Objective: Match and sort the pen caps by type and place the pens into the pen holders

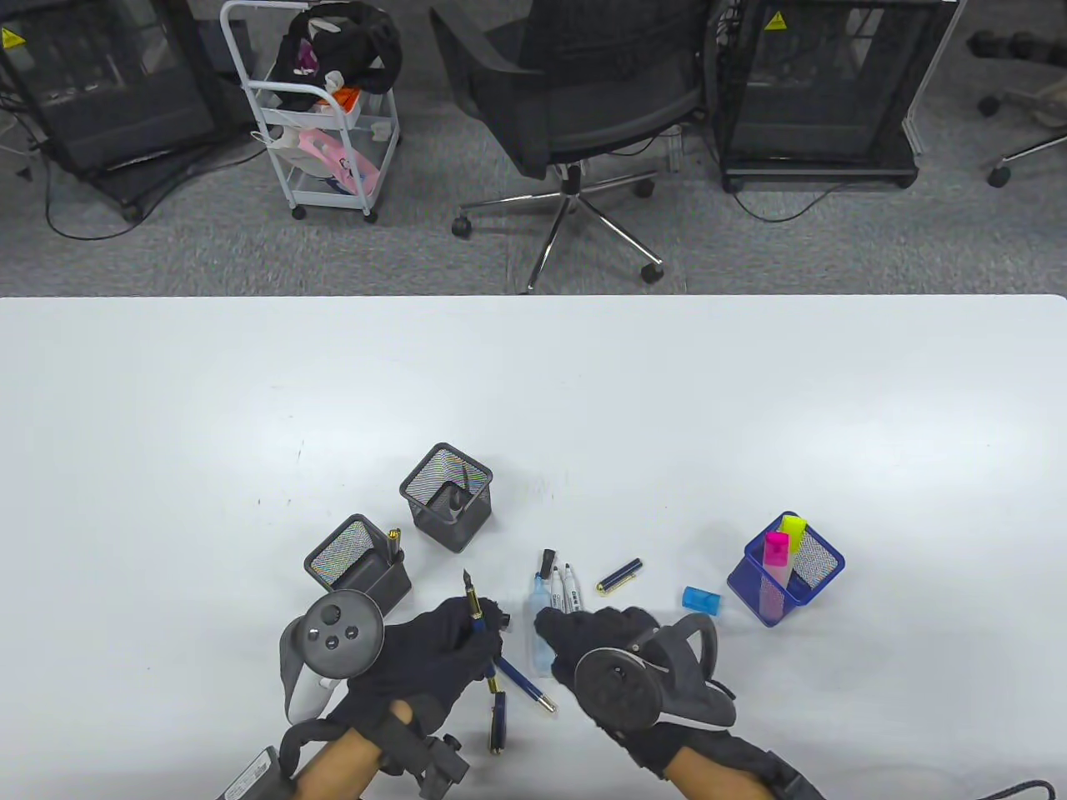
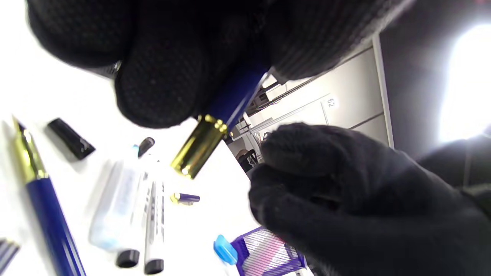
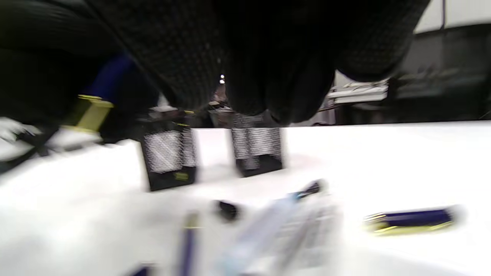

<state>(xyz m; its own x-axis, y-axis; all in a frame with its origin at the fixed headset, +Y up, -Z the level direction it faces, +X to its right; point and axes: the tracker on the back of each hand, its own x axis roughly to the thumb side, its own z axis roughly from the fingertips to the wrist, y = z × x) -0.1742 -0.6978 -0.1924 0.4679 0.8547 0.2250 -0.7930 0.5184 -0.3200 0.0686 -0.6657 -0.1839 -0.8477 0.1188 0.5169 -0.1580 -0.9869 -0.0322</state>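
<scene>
My left hand (image 1: 488, 629) grips a blue fountain pen (image 1: 475, 610) with its nib pointing away. In the left wrist view a blue barrel with a gold end (image 2: 199, 147) sticks out below those fingers. My right hand (image 1: 554, 629) hovers just to the right, over two white markers (image 1: 568, 590) and a pale blue highlighter (image 1: 540, 637). Its fingers are loosely curled and I see nothing in them. Another blue pen (image 1: 523, 685) and a dark cap (image 1: 498, 723) lie by my left hand. A blue-gold cap (image 1: 619, 577), a black cap (image 1: 547, 563) and a light blue cap (image 1: 700, 600) lie loose.
One black mesh holder (image 1: 446, 496) stands behind a second (image 1: 358, 562), which has a gold-tipped pen at its side. A blue mesh holder (image 1: 783, 575) at the right holds a pink and a yellow highlighter. An office chair (image 1: 575, 100) and a cart (image 1: 325, 108) stand beyond the far edge.
</scene>
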